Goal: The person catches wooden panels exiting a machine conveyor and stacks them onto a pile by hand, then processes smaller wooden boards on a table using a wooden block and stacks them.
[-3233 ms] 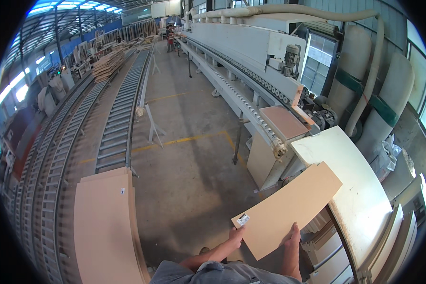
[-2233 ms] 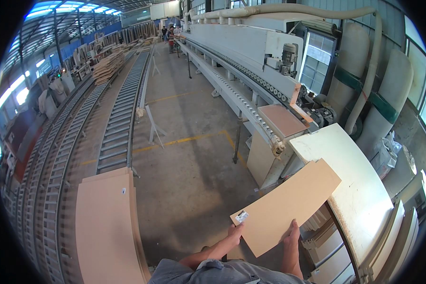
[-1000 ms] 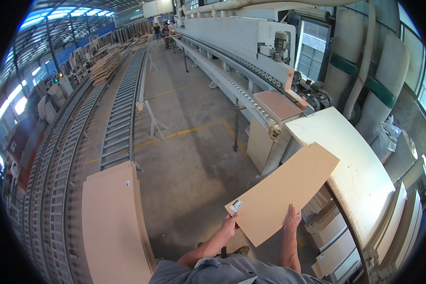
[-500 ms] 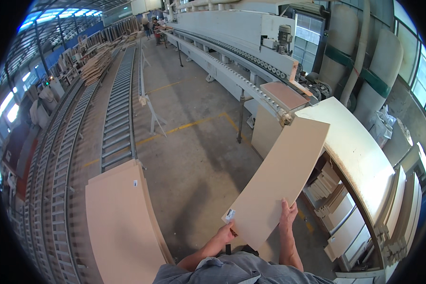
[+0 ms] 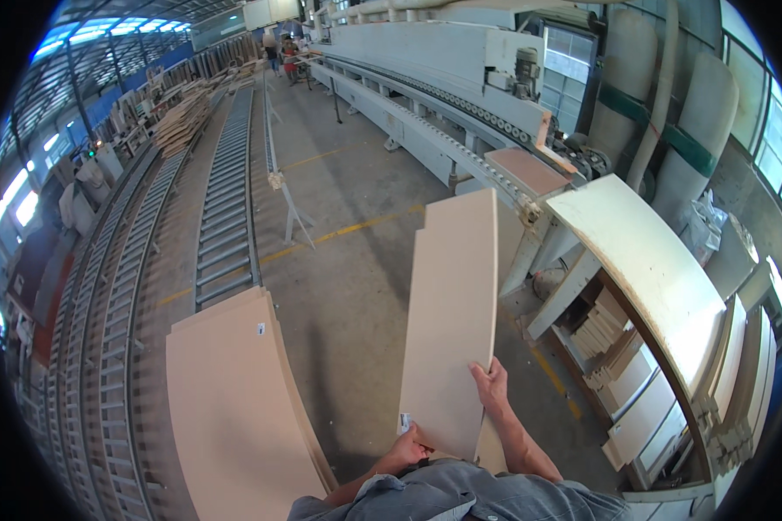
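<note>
A long beige board [image 5: 447,321] is held out in front of my body, its far end pointing up the aisle. My left hand [image 5: 406,447] grips its near left corner, just below a small white label [image 5: 405,422]. On the right edge, my right hand [image 5: 491,385] is closed with the thumb on top and the fingers hidden underneath. A step shows at the board's far left corner; I cannot tell if a second board lies beneath. To the left is a stack of similar beige boards [image 5: 235,408], the top one also labelled.
Roller conveyors [image 5: 226,200] run away on the left. A long grey machine with a roller rail [image 5: 426,130] extends along the right. Closer stands a white-topped table [image 5: 639,252] with board offcuts [image 5: 604,326] underneath. People [image 5: 288,62] stand far down the aisle.
Both hands have swung the board leftward, away from the white-topped table. Its far end, earlier slanting right over the table's corner, now points nearly straight ahead above the floor.
</note>
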The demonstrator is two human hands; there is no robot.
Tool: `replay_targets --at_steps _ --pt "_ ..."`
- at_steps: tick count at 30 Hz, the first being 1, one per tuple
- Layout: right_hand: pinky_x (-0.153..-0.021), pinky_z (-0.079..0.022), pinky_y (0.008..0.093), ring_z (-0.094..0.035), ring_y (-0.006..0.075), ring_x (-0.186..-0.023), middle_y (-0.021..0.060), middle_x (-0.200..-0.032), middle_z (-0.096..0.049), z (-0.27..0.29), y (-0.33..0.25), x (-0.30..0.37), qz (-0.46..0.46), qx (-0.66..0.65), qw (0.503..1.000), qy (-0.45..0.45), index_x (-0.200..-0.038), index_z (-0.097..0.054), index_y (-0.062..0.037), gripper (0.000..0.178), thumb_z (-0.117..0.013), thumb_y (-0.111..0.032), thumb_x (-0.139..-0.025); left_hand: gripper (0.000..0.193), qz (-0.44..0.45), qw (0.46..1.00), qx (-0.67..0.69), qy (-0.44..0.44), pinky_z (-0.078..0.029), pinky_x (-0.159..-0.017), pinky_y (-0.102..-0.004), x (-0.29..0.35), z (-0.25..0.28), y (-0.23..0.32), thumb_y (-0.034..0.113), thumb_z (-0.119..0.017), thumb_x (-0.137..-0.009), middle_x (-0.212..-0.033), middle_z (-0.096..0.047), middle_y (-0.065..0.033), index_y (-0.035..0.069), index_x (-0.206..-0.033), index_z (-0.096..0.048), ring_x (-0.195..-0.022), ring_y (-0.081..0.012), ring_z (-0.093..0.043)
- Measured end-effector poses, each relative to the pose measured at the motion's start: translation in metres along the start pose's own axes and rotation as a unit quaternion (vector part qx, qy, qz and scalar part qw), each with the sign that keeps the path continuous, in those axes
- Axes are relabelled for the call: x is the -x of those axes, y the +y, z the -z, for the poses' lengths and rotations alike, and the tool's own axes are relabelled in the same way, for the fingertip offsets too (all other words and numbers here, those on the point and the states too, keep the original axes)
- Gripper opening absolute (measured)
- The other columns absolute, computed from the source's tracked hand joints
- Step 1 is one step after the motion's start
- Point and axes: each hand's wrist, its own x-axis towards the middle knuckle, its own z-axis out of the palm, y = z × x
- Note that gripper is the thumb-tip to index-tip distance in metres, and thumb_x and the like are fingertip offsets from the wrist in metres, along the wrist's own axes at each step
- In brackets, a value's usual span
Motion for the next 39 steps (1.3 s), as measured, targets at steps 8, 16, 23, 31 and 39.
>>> replay_targets --at_steps 8,16,23,31,39 --pt "-0.062 -0.044 0.0246 -0.05 0.0056 -0.071 -0.0008 -0.081 -0.059 0.023 0.043 0.035 -0.047 0.069 0.996 -0.038 -0.1 -0.06 0.0036 0.025 -0.064 -0.019 -0.089 0.053 -0.001 0.998 -0.009 -0.064 -0.041 -0.101 -0.0498 0.019 0.04 -0.069 0.051 -0.04 -0.099 -0.13 -0.052 -0.0115 0.01 -0.133 -0.043 -0.119 -0.0292 -0.051" --pt "-0.063 -0.05 0.0282 -0.058 0.0087 -0.074 0.0023 -0.087 -0.066 0.057 0.104 0.062 -0.146 -0.019 0.989 -0.003 -0.108 -0.063 0.0007 0.024 -0.059 -0.015 -0.091 0.043 -0.056 0.977 -0.203 -0.015 -0.05 -0.068 -0.0354 0.064 0.011 -0.093 0.042 -0.036 -0.103 -0.076 -0.058 -0.0088 0.006 -0.089 -0.055 -0.067 -0.0244 -0.057" --pt "-0.062 -0.05 0.0328 -0.06 0.0122 -0.07 0.0056 -0.077 -0.064 0.087 0.141 0.089 -0.263 -0.06 0.953 0.137 -0.1 -0.063 0.0007 0.026 -0.063 -0.021 -0.086 0.028 -0.078 0.952 -0.277 0.108 -0.044 -0.069 -0.0326 0.089 -0.03 -0.075 0.034 -0.044 -0.102 -0.077 -0.054 -0.0027 0.009 -0.092 -0.052 -0.07 -0.0172 -0.05" --pt "-0.058 -0.048 0.0277 -0.059 0.0105 -0.07 0.0046 -0.082 -0.064 0.105 0.133 0.146 -0.269 -0.171 0.905 0.283 -0.103 -0.06 0.0021 0.027 -0.064 -0.018 -0.087 0.032 -0.044 0.924 -0.377 0.044 -0.043 -0.069 -0.0326 0.075 0.025 -0.056 0.035 -0.047 -0.101 -0.098 -0.065 -0.0056 0.007 -0.115 -0.055 -0.085 -0.0179 -0.059" --pt "-0.067 -0.054 0.0354 -0.065 0.0199 -0.078 0.0116 -0.095 -0.067 0.099 0.143 0.166 -0.346 -0.179 0.85 0.355 -0.107 -0.061 0.0048 0.036 -0.068 -0.024 -0.086 0.034 -0.072 0.979 -0.192 0.024 -0.052 -0.082 -0.0364 0.081 -0.034 -0.007 0.018 -0.056 -0.097 -0.117 -0.061 -0.0086 0.006 -0.128 -0.05 -0.1 -0.0203 -0.062"
